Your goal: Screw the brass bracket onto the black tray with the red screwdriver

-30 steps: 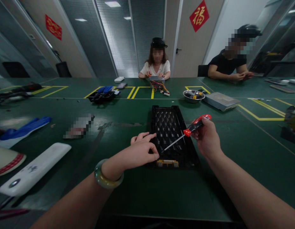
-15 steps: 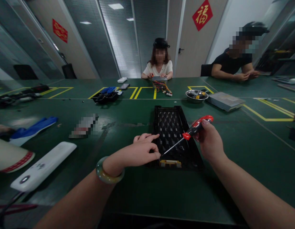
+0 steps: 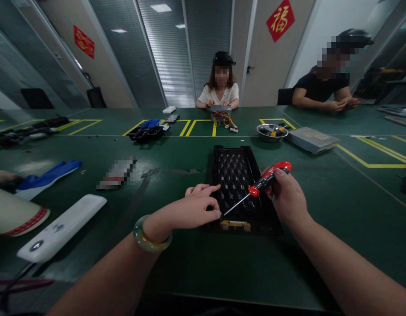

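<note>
At the lower left of the frame, one white remote [image 3: 61, 228] is lying on the green surface [image 3: 196, 272]. At centre, one left hand [image 3: 193, 210] is pinching, fingers narrow, the near left edge of one black tray [image 3: 237, 175]. Just right, one right hand [image 3: 288, 197] is gripping one red-handled screwdriver [image 3: 262, 182], fingers wrapped round its handle and tip pointing at that same edge.

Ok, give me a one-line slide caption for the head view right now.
Right hand holds a red-handled screwdriver, tip down beside the left hand at the near-left edge of a black casing.
</note>
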The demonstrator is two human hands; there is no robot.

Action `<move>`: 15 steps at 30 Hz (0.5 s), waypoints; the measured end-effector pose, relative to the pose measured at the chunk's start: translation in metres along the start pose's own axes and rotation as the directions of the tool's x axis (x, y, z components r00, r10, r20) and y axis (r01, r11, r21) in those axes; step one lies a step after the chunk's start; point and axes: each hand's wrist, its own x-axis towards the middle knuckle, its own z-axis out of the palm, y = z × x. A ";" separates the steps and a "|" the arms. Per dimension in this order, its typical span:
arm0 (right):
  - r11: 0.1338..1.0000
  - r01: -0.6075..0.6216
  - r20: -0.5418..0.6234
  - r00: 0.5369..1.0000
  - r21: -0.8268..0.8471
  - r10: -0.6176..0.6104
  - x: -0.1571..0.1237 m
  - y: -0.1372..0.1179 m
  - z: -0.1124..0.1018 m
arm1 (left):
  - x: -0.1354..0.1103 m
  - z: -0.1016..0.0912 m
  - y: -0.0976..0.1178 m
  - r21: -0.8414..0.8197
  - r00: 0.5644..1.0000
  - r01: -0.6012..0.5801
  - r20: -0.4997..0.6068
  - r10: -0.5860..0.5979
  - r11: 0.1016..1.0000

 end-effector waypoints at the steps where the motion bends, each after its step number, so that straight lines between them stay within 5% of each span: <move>1: 1.000 0.006 0.000 1.000 -0.001 -0.006 0.000 0.000 -0.001 | 0.000 0.000 0.000 -0.001 1.000 -0.003 -0.001 0.003 1.000; 15: 0.999 0.024 0.013 1.000 0.047 -0.024 0.004 0.005 -0.003 | -0.001 -0.001 -0.004 -0.017 1.000 -0.018 0.016 0.018 1.000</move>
